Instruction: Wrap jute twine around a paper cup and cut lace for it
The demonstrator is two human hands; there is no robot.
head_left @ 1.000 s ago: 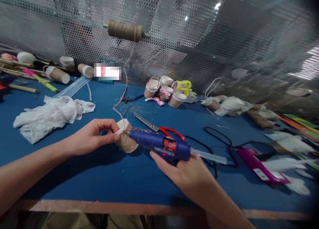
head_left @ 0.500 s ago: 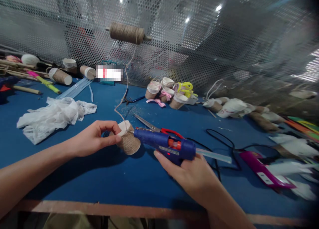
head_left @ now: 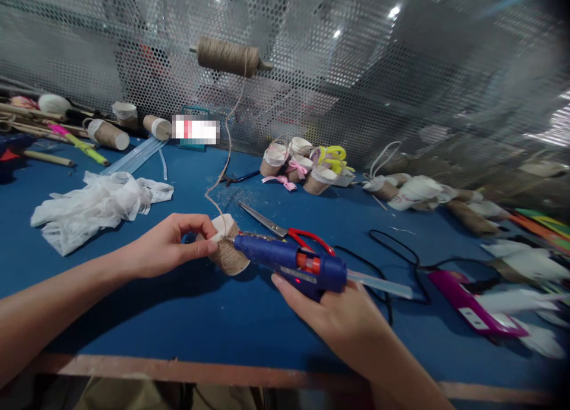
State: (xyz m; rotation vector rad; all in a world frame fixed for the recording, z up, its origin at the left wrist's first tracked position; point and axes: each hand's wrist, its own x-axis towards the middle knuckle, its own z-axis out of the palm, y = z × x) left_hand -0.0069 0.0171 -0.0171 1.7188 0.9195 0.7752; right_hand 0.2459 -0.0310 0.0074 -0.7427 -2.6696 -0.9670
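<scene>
A small paper cup point(head_left: 232, 258), partly wrapped in brown twine, is pinched at its white rim by my left hand point(head_left: 178, 243). It tilts, with its base toward the lower right. My right hand point(head_left: 338, 315) is closed around a blue glue gun point(head_left: 285, 258). The gun's nozzle meets the twine on the cup's side, and a clear glue stick point(head_left: 383, 284) juts from its back. From the cup a loose strand of twine point(head_left: 228, 133) runs up to a twine spool point(head_left: 227, 56). Red-handled scissors point(head_left: 271, 223) lie just behind the gun.
White lace fabric point(head_left: 102, 205) lies left on the blue table point(head_left: 187, 333). Finished twine cups point(head_left: 318, 181) with ribbons stand at the back. A purple power strip point(head_left: 472, 309) with a black cord point(head_left: 401, 252) is on the right. Clear glue sticks point(head_left: 136, 155) lie back left.
The glue gun has shifted slightly left along the twine on the cup, moving with my right hand. My left hand keeps its hold on the cup, which has barely moved.
</scene>
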